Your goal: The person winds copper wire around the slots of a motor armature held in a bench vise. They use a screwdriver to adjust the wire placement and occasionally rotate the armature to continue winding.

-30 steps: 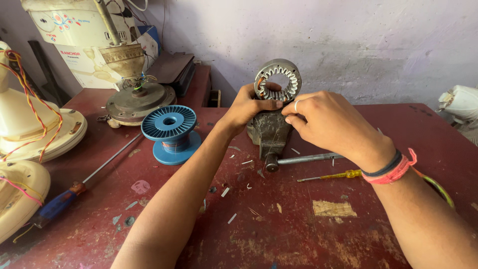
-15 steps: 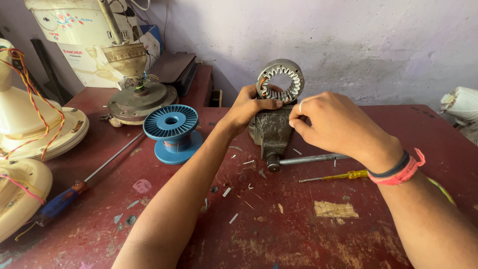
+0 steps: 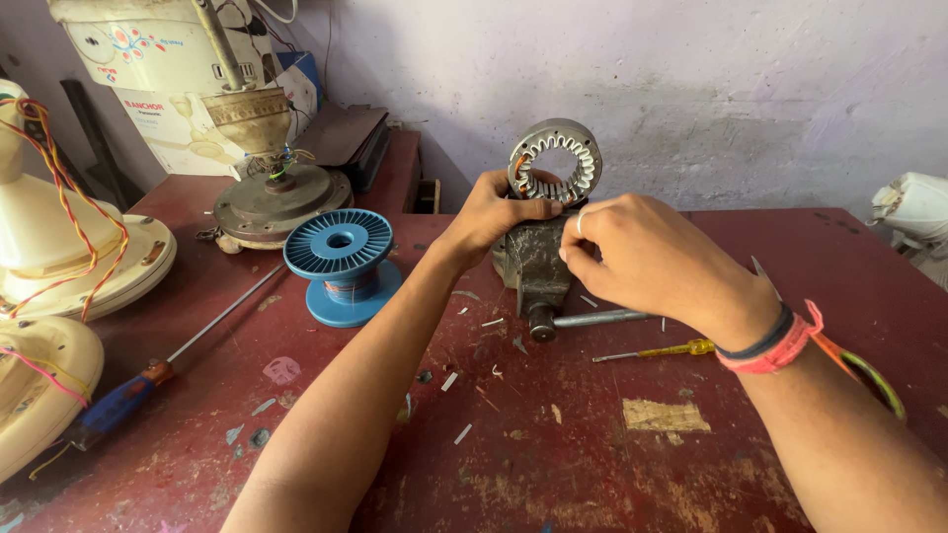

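A ring-shaped metal stator [image 3: 556, 161] with slotted teeth stands upright in a small grey bench vise [image 3: 534, 266] on the red table [image 3: 592, 454]. My left hand [image 3: 497, 209] grips the stator's lower left edge with the thumb across its face. At the stator's lower right edge, just above the vise jaws, my right hand [image 3: 647, 259] has its fingers pinched; whether they hold anything is hidden. A ring sits on one finger, and bands circle that wrist.
A blue wire spool [image 3: 341, 265] stands left of the vise. The vise handle bar [image 3: 597, 318] and a yellow screwdriver [image 3: 657, 350] lie to its right. A long blue-handled screwdriver [image 3: 148, 375], fan motor parts [image 3: 281, 197] and cream fan housings [image 3: 69, 266] fill the left side.
My right hand has drawn slightly closer to the stator's lower right edge. My left hand keeps its hold on the ring.
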Motion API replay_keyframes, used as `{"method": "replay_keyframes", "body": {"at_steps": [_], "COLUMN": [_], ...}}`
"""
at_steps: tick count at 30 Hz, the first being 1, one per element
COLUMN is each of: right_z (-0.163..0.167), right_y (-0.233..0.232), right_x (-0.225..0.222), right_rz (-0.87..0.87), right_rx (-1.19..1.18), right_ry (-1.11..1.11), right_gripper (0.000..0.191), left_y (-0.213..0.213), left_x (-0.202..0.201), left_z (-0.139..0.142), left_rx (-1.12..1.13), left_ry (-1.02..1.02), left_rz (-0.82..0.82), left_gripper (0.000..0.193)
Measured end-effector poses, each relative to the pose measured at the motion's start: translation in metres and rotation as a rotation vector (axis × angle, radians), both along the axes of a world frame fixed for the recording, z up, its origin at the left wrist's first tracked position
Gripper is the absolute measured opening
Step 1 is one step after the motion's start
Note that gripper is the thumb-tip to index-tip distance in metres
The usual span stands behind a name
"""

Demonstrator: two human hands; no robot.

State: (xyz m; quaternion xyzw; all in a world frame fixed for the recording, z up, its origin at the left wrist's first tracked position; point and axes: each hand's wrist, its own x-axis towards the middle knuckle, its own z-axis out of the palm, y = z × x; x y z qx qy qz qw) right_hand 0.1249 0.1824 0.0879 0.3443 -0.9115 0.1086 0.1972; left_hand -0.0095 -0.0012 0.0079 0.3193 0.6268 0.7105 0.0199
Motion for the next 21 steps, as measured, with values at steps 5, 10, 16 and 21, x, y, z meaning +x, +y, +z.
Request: {"method": "replay_keyframes", "body": {"at_steps": [5, 10, 16, 21], "right_z": [-0.003, -0.001, 0.008, 0.004], "right_y": [0.005, 0.005, 0.002, -0.011], "right_x": [-0.007, -0.006, 0.003, 0.015], "right_rz": [0.030, -0.062, -0.200, -0.028], "right_rx": [-0.037, 0.032, 0.107, 0.143], "right_ry": [0.047, -0.037, -0.161, -0.140], "right_gripper": [0.014, 0.016, 0.018, 0.015], "left_y": [0.003, 0.004, 0.004, 0.003], "left_x": [0.003, 0.006, 0.008, 0.008], "left_z": [0.005, 0.008, 0.010, 0.010], "left_rx": [-0.046, -0.038, -0.075, -0.118], "left_ry": [-0.054, -0.096, -0.121, -0.115], "left_rz": [0.056, 0.043, 0.064, 0.101], "left_gripper": [0.048, 0.047, 0.039, 0.033]}}
